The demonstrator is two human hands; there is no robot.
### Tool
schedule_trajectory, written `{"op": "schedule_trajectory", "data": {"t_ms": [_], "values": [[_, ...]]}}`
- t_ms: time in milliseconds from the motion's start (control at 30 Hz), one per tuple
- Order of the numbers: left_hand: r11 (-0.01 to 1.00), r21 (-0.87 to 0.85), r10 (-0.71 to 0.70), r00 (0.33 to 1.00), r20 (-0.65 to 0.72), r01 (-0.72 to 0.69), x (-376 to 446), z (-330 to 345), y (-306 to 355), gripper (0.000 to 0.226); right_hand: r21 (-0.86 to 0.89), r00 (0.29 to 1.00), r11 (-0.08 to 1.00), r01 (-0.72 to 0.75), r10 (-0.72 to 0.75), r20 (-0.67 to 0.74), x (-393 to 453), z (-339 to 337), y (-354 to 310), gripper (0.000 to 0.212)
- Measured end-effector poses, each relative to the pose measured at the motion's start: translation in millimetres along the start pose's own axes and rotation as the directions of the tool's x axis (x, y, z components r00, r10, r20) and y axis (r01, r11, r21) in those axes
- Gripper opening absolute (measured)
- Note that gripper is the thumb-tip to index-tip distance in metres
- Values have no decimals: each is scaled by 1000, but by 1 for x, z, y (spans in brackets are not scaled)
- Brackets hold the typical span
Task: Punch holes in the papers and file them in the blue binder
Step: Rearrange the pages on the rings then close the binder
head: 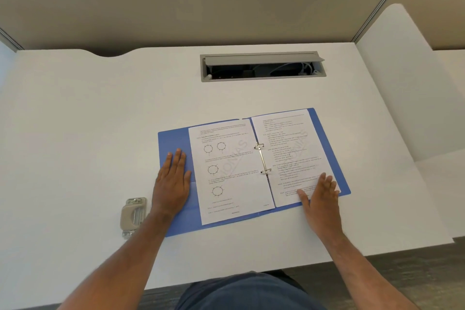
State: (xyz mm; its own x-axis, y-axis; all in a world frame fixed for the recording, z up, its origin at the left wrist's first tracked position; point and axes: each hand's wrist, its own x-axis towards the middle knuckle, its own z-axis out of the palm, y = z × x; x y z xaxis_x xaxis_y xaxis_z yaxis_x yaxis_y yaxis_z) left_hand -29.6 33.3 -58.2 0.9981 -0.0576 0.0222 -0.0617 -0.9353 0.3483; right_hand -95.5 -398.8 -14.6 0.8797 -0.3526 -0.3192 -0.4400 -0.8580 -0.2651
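The blue binder (173, 138) lies open on the white desk. A printed sheet with circle diagrams (231, 171) lies on its left half and a text sheet (289, 148) on its right half, both threaded on the two metal rings (263, 158) at the spine. My left hand (173, 181) rests flat, fingers together, on the binder's left cover beside the left sheet. My right hand (318, 196) lies flat with fingers spread on the lower right corner of the right sheet. The beige hole punch (133, 216) stands on the desk just left of my left wrist.
An open grey cable hatch (261, 66) is set into the white desk (88, 121) behind the binder. A beige partition wall (201, 7) runs along the back, a white side panel (392, 70) stands at the right. The desk's front edge is near my body.
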Motion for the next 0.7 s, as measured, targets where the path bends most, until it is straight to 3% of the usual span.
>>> {"op": "schedule_trajectory", "data": {"t_ms": [300, 700], "values": [[999, 32, -41, 999, 11, 40, 0, 2, -1, 71, 7, 1000, 1000, 5, -5, 21, 5, -1, -4, 97], [999, 32, -43, 999, 5, 43, -1, -1, 2, 71, 226, 999, 974, 2, -9, 34, -7, -15, -29, 93]]}}
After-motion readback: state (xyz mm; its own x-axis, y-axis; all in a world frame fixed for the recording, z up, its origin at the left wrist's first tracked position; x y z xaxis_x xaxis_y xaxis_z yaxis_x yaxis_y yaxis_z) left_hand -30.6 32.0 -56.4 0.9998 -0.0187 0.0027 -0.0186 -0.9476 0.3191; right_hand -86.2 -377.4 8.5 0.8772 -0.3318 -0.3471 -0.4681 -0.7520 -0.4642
